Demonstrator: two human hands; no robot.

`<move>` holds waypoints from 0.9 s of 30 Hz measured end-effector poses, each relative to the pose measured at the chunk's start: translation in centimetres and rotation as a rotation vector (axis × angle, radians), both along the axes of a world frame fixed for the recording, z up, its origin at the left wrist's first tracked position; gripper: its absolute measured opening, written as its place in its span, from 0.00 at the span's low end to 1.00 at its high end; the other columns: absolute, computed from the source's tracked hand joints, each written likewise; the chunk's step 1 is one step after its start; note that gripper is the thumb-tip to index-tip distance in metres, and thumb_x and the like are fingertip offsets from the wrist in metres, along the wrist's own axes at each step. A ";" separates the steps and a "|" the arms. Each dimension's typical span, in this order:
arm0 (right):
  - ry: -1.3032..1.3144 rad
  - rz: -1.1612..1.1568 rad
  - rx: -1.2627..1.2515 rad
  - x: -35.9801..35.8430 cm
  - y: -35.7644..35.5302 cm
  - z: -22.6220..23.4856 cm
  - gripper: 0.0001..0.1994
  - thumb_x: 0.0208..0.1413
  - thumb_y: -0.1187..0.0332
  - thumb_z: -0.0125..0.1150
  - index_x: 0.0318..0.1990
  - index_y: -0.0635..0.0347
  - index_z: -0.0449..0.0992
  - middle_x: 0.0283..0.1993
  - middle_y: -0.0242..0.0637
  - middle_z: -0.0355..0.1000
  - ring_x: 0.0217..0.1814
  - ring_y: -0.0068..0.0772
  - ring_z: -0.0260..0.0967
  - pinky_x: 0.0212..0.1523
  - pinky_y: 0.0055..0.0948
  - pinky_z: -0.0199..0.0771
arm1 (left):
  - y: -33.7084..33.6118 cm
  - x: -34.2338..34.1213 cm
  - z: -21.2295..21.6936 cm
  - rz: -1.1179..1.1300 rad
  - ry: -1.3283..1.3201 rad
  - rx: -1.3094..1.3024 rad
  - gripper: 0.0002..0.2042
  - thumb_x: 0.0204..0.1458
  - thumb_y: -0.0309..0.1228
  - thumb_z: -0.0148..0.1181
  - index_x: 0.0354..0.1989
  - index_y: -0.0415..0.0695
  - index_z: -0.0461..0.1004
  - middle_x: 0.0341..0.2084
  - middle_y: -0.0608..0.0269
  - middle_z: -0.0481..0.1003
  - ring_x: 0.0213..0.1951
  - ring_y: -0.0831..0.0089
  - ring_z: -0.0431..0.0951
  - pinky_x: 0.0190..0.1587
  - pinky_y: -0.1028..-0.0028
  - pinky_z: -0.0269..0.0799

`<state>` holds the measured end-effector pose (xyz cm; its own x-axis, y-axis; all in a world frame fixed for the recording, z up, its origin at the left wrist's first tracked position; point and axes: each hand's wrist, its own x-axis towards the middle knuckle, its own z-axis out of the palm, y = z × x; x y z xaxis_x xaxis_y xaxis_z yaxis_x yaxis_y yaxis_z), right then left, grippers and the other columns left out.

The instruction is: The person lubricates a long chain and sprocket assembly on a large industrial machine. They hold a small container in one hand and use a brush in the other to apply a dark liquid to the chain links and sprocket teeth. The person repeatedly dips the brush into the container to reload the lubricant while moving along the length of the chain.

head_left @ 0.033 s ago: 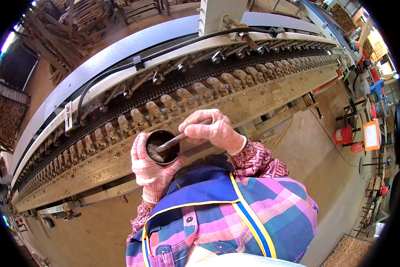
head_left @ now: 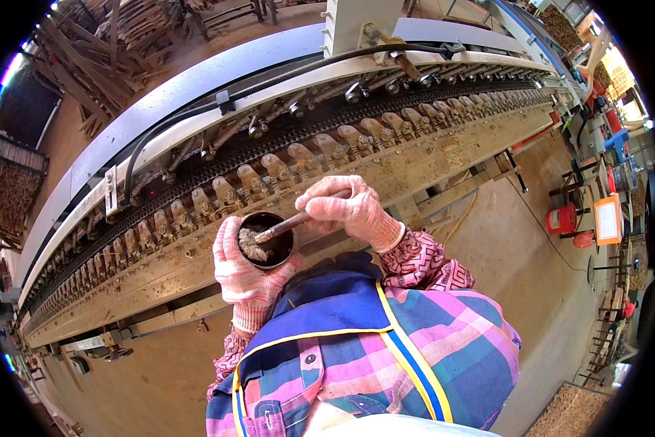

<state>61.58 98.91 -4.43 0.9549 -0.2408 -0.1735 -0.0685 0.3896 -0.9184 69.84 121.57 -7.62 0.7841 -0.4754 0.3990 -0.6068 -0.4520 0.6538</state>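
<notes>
brush (head_left: 292, 221) slants into a round, open-topped can (head_left: 282, 249), its pale bristles (head_left: 252, 246) inside toward the left wall. the gloved right hand (head_left: 348, 207) grips the handle; the gloved left hand (head_left: 246, 269) wraps around the can, in front of a long machine (head_left: 444, 151) with a row of rounded metal pieces (head_left: 303, 156).

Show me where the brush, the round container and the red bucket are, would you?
Brush (head_left: 292, 223): head view, on its handle.
Round container (head_left: 287, 249): head view, on its inner wall.
Red bucket (head_left: 565, 220): head view, on its outer side.
</notes>
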 end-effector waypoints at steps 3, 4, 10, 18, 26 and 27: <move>0.016 -0.033 0.089 -0.3 0.0 -0.9 0.13 0.57 0.63 0.73 0.44 0.62 0.85 0.30 0.34 0.80 0.26 0.17 0.72 0.27 0.19 0.72 | -0.2 0.0 -0.1 0.003 -0.027 -0.012 0.58 0.23 0.51 0.86 0.68 0.43 0.63 0.60 0.46 0.68 0.60 0.49 0.73 0.64 0.58 0.71; 0.015 -0.054 0.119 -0.3 0.2 -1.2 0.14 0.57 0.61 0.72 0.44 0.63 0.85 0.29 0.35 0.80 0.25 0.19 0.73 0.27 0.19 0.72 | -0.3 -0.1 0.0 0.011 -0.013 -0.017 0.57 0.24 0.52 0.86 0.68 0.43 0.63 0.60 0.45 0.69 0.60 0.47 0.73 0.63 0.56 0.72; -0.099 -0.170 0.271 -1.0 -1.5 -1.7 0.11 0.59 0.66 0.62 0.42 0.66 0.82 0.29 0.37 0.79 0.25 0.24 0.75 0.25 0.21 0.75 | -0.1 0.0 -0.1 0.012 -0.050 0.019 0.57 0.26 0.53 0.85 0.68 0.43 0.62 0.60 0.44 0.69 0.60 0.45 0.72 0.63 0.55 0.73; -0.097 -0.777 -0.541 0.4 -10.9 -3.6 0.11 0.59 0.69 0.68 0.48 0.58 0.84 0.43 0.36 0.83 0.37 0.29 0.81 0.38 0.28 0.83 | 0.4 -0.1 -0.1 0.004 -0.028 0.008 0.59 0.22 0.50 0.87 0.69 0.45 0.62 0.62 0.47 0.68 0.61 0.48 0.72 0.65 0.56 0.72; 0.326 -0.499 -1.367 6.1 -16.4 -7.0 0.16 0.59 0.50 0.65 0.45 0.48 0.85 0.45 0.41 0.83 0.46 0.44 0.81 0.47 0.39 0.80 | 0.3 0.0 0.5 0.006 -0.017 0.050 0.58 0.23 0.47 0.87 0.69 0.45 0.63 0.62 0.47 0.68 0.62 0.48 0.71 0.65 0.56 0.71; 0.279 -0.544 -1.337 5.6 -16.2 -6.5 0.16 0.59 0.49 0.65 0.45 0.47 0.85 0.45 0.41 0.83 0.46 0.45 0.81 0.47 0.39 0.80 | 0.3 -0.2 0.4 0.006 -0.004 0.053 0.58 0.22 0.47 0.86 0.69 0.45 0.62 0.62 0.47 0.68 0.62 0.48 0.71 0.65 0.56 0.71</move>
